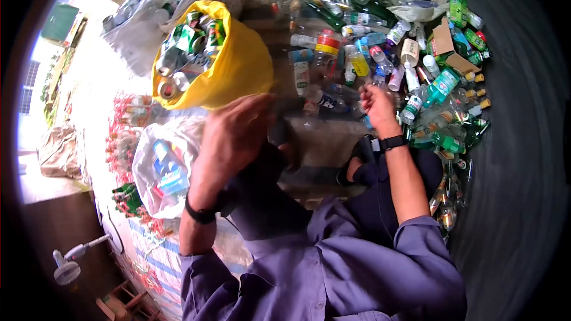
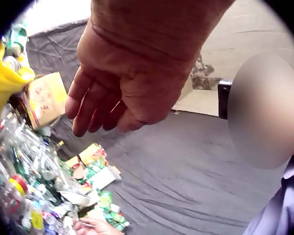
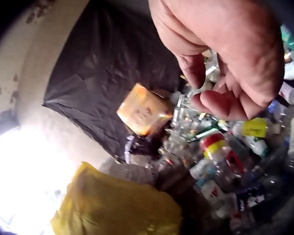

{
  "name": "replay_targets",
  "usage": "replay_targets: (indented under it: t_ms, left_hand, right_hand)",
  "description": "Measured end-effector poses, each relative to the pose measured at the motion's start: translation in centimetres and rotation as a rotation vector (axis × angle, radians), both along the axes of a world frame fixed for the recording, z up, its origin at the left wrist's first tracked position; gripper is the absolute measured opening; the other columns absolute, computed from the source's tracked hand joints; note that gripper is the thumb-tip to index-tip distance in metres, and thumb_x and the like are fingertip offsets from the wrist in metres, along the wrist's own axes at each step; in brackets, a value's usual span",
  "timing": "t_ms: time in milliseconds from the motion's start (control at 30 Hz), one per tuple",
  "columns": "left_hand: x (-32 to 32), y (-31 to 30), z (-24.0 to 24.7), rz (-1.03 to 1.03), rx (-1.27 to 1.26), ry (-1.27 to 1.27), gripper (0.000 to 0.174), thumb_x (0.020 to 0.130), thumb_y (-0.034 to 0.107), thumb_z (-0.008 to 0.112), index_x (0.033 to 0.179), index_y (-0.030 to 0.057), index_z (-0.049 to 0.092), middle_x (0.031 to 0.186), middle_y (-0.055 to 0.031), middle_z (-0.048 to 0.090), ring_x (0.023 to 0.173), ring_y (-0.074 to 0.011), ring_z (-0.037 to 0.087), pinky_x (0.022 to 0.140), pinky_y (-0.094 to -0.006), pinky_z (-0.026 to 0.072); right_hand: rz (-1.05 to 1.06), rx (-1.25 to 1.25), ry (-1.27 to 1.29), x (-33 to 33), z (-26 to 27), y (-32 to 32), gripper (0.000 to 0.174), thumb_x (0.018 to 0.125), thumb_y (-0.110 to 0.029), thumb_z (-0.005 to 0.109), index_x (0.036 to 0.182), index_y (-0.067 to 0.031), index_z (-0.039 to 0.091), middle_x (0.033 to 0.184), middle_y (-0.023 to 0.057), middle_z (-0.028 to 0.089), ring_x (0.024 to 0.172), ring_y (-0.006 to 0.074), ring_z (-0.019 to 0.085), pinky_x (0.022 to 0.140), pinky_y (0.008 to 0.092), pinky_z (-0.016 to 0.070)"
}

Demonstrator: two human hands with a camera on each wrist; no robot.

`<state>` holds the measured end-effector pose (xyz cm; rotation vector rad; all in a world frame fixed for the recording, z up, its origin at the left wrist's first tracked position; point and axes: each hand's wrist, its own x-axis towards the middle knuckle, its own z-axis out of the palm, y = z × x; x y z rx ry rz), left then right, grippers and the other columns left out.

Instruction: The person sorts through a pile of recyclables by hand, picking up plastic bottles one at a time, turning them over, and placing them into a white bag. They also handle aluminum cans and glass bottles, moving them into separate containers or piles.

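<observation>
Hanging near a yellow bag filled with drink cans, the left hand is empty, its fingers loosely bent; a white sack lies beside that wrist. The right hand, its thumb and fingers curled but apart, hovers by heaped bottles, near a jar-like clear bottle banded red and yellow.

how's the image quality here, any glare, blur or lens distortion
Head view: wide-lens curvature with black corners, washed-out daylight at left, the left hand slightly blurred; left wrist view: that hand shaded, a blurred grey oval at right; right wrist view: blown-out glare at lower left beside the yellow bag.
</observation>
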<state>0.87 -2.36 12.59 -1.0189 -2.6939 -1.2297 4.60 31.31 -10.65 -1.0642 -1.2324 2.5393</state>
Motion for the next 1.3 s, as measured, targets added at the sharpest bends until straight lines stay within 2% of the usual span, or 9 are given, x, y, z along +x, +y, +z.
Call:
replay_targets:
  t_ms: [67, 300, 333, 367, 433, 767, 1033, 1100, 1300]
  left_hand:
    - [-1.4, 4.0, -0.8, -0.204, 0.08, 0.023, 0.022, 0.086, 0.007, 0.066, 0.107, 0.0002, 0.066, 0.094, -0.0196, 0.068, 0.079, -0.0368, 0.067, 0.072, -0.0404, 0.0544]
    - [-2.3, 8.7, -6.9, -0.291, 0.131, -0.28, 0.02, 0.087, 0.008, 0.067, 0.104, -0.0016, 0.069, 0.093, -0.0188, 0.07, 0.085, -0.0318, 0.07, 0.075, -0.0362, 0.055]
    - [-2.2, 8.3, -7.3, -0.239, 0.089, -0.278, 0.019, 0.087, 0.008, 0.067, 0.104, -0.002, 0.069, 0.091, -0.0189, 0.07, 0.084, -0.0323, 0.07, 0.075, -0.0363, 0.0549]
    - [-2.6, 8.0, -7.5, -0.274, 0.145, -0.242, 0.017, 0.088, 0.007, 0.066, 0.102, -0.0018, 0.069, 0.087, -0.0189, 0.069, 0.081, -0.0326, 0.07, 0.072, -0.0358, 0.0545]
    - [-3.0, 7.7, -7.1, -0.244, 0.135, -0.281, 0.016, 0.088, 0.007, 0.065, 0.102, -0.0016, 0.068, 0.085, -0.0184, 0.069, 0.077, -0.0316, 0.07, 0.071, -0.035, 0.0541]
    - [-3.7, 7.5, -6.1, -0.217, 0.184, -0.38, 0.013, 0.087, 0.007, 0.068, 0.099, 0.0013, 0.068, 0.077, -0.0133, 0.066, 0.066, -0.0295, 0.065, 0.062, -0.0331, 0.0505]
    - [-3.9, 7.0, -6.3, -0.188, 0.117, -0.417, 0.014, 0.084, 0.005, 0.069, 0.098, 0.0015, 0.069, 0.079, -0.0123, 0.068, 0.069, -0.028, 0.067, 0.064, -0.0324, 0.0511]
    - [-3.8, 7.1, -6.5, -0.17, 0.154, -0.446, 0.014, 0.085, 0.006, 0.069, 0.098, 0.0009, 0.069, 0.079, -0.0123, 0.068, 0.069, -0.0272, 0.067, 0.064, -0.0318, 0.0513]
    - [-3.8, 7.4, -7.0, -0.212, 0.058, -0.451, 0.015, 0.087, 0.005, 0.067, 0.1, -0.0013, 0.068, 0.076, -0.0135, 0.067, 0.068, -0.0237, 0.069, 0.063, -0.0314, 0.0516]
  right_hand:
    - [0.039, 0.026, -0.063, 0.2, -3.8, -1.3, 0.016, 0.089, -0.016, 0.064, 0.082, -0.0013, 0.065, 0.074, 0.0076, 0.067, 0.057, 0.0124, 0.06, 0.045, 0.0233, 0.0455]
    - [0.312, 0.359, -0.442, 2.4, -14.9, -3.5, 0.014, 0.087, -0.017, 0.063, 0.085, -0.0035, 0.066, 0.069, 0.0069, 0.064, 0.053, 0.0117, 0.058, 0.042, 0.0248, 0.0432]
    - [0.28, 0.431, -0.492, 2.1, -15.9, -4.4, 0.021, 0.084, -0.018, 0.064, 0.095, -0.0013, 0.067, 0.079, 0.0144, 0.069, 0.064, 0.0237, 0.066, 0.052, 0.0346, 0.0522]
    - [0.285, 0.431, -0.495, 2.0, -16.7, -5.0, 0.021, 0.084, -0.018, 0.064, 0.095, -0.0013, 0.067, 0.079, 0.0144, 0.069, 0.064, 0.0237, 0.066, 0.052, 0.0346, 0.0522]
    - [0.527, 1.176, -0.6, 1.2, -16.4, -6.4, 0.051, 0.075, -0.024, 0.069, 0.118, 0.0034, 0.06, 0.115, 0.0291, 0.064, 0.111, 0.0438, 0.061, 0.096, 0.0452, 0.0489]
    - [0.627, 1.603, -0.274, -6.7, -18.9, -8.5, 0.046, 0.073, -0.006, 0.065, 0.118, -0.0027, 0.054, 0.12, 0.0208, 0.057, 0.115, 0.0397, 0.051, 0.099, 0.0479, 0.0408]
    - [0.611, 1.83, -0.385, -5.3, -20.3, -8.1, 0.033, 0.08, -0.014, 0.064, 0.11, -0.0027, 0.058, 0.113, 0.0173, 0.057, 0.109, 0.0342, 0.052, 0.09, 0.0478, 0.0398]
    - [0.81, 1.833, -0.47, -4.5, -20.3, -7.9, 0.041, 0.071, -0.02, 0.071, 0.106, -0.0021, 0.059, 0.108, 0.0156, 0.057, 0.107, 0.0341, 0.052, 0.09, 0.0458, 0.0393]
    - [0.782, 1.866, -0.294, -2.8, -16.3, -7.3, 0.054, 0.064, -0.028, 0.078, 0.107, -0.0009, 0.058, 0.104, 0.0134, 0.056, 0.106, 0.0315, 0.051, 0.091, 0.0458, 0.0373]
